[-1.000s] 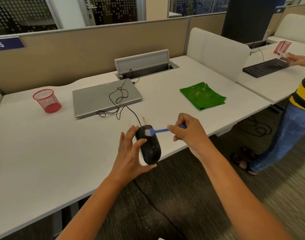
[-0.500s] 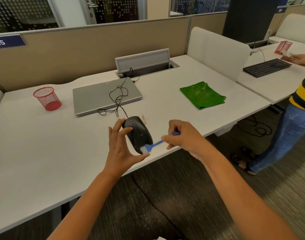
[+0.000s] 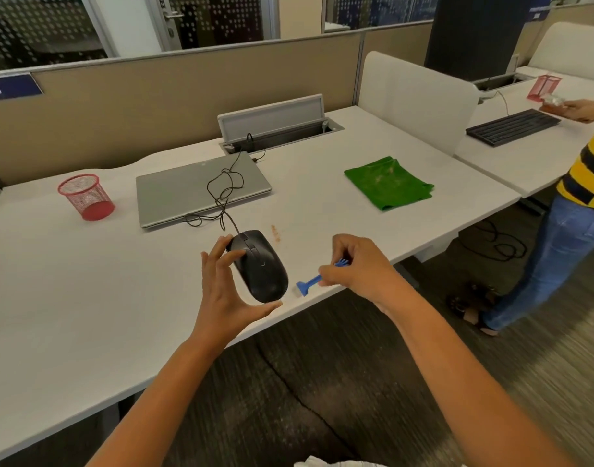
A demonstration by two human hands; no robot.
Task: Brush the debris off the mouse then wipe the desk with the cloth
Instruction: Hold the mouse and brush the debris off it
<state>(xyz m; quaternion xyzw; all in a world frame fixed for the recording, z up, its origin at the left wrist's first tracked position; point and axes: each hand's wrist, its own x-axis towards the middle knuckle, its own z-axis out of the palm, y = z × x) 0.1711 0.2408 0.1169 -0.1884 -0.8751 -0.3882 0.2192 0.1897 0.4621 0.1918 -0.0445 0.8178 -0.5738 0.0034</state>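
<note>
My left hand (image 3: pixel 226 294) grips a black wired mouse (image 3: pixel 260 266) between thumb and fingers, near the front edge of the white desk (image 3: pixel 86 298). My right hand (image 3: pixel 354 267) pinches a small blue brush (image 3: pixel 310 284) by its handle. The white bristles point left, a short gap away from the rear of the mouse. A green cloth (image 3: pixel 388 182) lies flat on the desk at the right, out of reach of both hands. A small orange-brown smear of debris (image 3: pixel 275 233) marks the desk just right of the mouse.
A closed grey laptop (image 3: pixel 194 190) lies behind the mouse with the cable looped on it. A red mesh cup (image 3: pixel 86 197) stands at the left. An open cable hatch (image 3: pixel 275 126) is at the back. A person in a striped shirt (image 3: pixel 585 176) stands at the neighbouring desk with a keyboard (image 3: pixel 513 126).
The brush swept from the front of the mouse down to its rear and has now come off it to the right. The mouse has shifted left and further onto the desk.
</note>
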